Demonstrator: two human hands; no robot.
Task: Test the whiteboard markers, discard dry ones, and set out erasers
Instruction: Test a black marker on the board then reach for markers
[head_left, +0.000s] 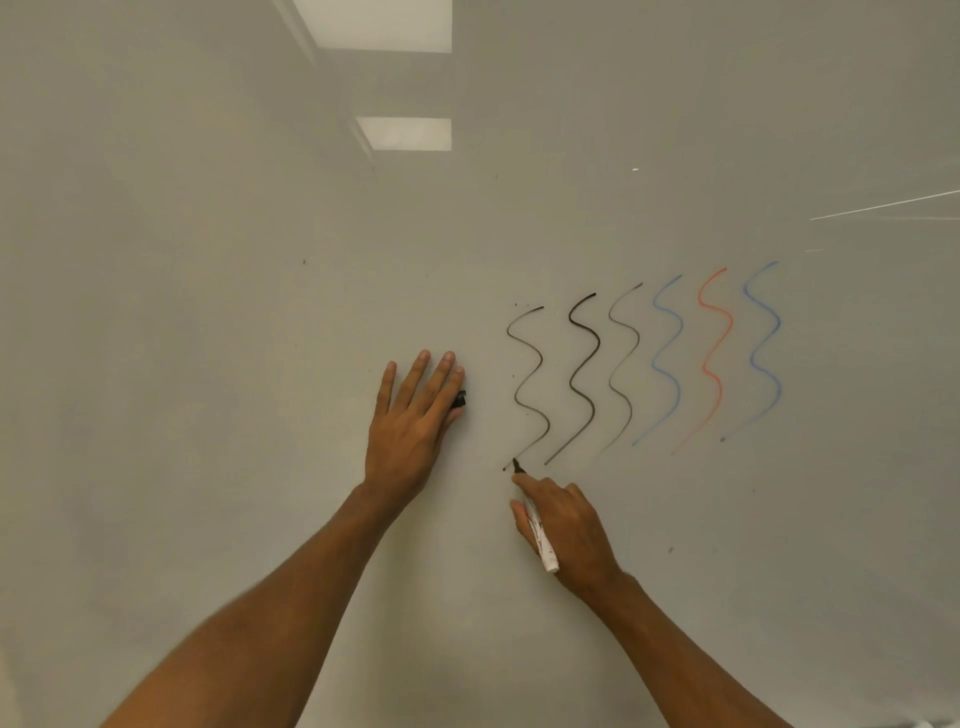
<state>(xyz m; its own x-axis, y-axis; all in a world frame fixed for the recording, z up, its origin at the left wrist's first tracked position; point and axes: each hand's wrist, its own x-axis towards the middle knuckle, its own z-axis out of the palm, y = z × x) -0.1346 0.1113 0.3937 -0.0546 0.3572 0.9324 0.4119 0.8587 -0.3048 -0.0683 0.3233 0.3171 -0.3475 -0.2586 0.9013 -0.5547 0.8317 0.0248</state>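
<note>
Now the right hand (569, 530) grips the marker (543, 548), the left hand (405, 431) pinches the cap (460, 399) — even, light pressure should reveal true ink.

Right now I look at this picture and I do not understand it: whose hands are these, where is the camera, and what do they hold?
One picture, from a camera worn on a person's head, facing a white whiteboard. No machine: two bare hands. The right hand grips a white marker with a black tip, its tip touching the board at the foot of the leftmost of six wavy lines: three black, blue, red, blue. The left hand lies flat on the board, fingers straight, and seems to pinch a small black cap with the thumb.
</note>
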